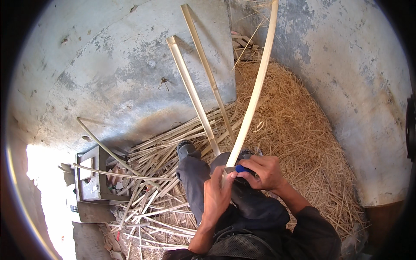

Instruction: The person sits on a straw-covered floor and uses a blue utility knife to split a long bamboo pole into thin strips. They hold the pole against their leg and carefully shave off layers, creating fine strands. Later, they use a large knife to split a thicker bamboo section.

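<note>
A long, pale bamboo strip [255, 93] rises from above my lap to the top edge of the view. My left hand [215, 196] is closed around its near end, thumb close to a small dark blade. Above my right thigh, my right hand [263, 173] grips a knife [241, 168] by its blue handle, with the blade lying across the strip. Most of the handle is hidden by my fingers. Beyond my knees, two more bamboo strips [193, 93] lean up toward the wall; their lower ends pass near my legs.
Thin shavings [299, 125] form a big heap on the right. Split bamboo lengths [151, 212] lie scattered on the left and under my legs. A worn wooden box [93, 177] stands at far left, with a bent rod [104, 147] across it. Stained walls [130, 56] enclose the corner.
</note>
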Demonstrator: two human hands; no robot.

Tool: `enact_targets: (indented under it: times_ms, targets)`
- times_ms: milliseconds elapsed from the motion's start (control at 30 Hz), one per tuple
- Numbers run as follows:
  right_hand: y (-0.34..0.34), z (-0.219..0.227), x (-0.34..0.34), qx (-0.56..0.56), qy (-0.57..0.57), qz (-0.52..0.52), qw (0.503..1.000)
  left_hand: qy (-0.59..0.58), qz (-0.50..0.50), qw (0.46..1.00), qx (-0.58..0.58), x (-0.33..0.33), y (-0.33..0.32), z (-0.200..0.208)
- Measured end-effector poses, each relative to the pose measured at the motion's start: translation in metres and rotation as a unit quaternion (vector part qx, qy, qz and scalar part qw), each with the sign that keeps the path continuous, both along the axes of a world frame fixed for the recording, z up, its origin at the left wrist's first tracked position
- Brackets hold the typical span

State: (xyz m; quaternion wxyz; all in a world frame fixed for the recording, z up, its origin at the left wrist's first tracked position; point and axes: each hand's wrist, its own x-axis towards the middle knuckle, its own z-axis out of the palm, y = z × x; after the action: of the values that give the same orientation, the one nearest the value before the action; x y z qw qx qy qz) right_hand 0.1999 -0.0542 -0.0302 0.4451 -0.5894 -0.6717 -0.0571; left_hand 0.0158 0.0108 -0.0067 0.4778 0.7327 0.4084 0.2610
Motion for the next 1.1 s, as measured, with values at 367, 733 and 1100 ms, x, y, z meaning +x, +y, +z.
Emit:
enact_targets:
  times_ms: [367,733,1100]
  targets:
    - [0.005,0.001,0.004,-0.004,-0.022,-0.009,1.000,-0.002,0.009,1.000,0.023,-0.009,-0.003,-0.004]
    - [0.008,-0.001,0.002,0.010,-0.044,-0.016,0.999,0.002,0.021,0.999,0.047,-0.011,-0.002,-0.001]
    - [0.021,-0.007,0.106,0.040,0.143,-0.196,0.969,0.019,0.027,0.999,0.020,-0.046,-0.018,-0.024]
